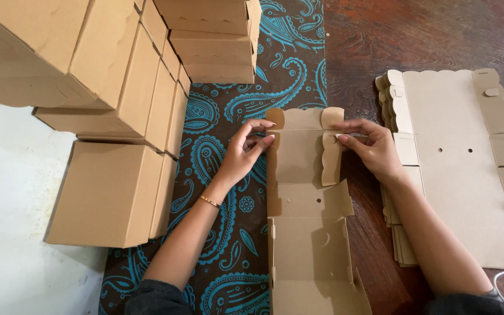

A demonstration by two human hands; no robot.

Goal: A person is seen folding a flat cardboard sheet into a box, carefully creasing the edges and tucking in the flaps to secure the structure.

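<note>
**Folding a flat carton blank: side flaps going up**

I see one cardboard blank lying lengthwise on the counter, partly on the brown cloth with turquoise paisley. Its far end is being raised: the left hand has its fingers pinched together on the left flap, and the right hand has its fingers clamped on the right scalloped flap, which stands folded inward. The near panels lie flat, so I judge the box barely begun. To the right, a stack of unfolded blanks with scalloped edges and small round holes awaits. To the left, finished plain brown boxes stand in piles, with more at the top. I see no labels.
</note>
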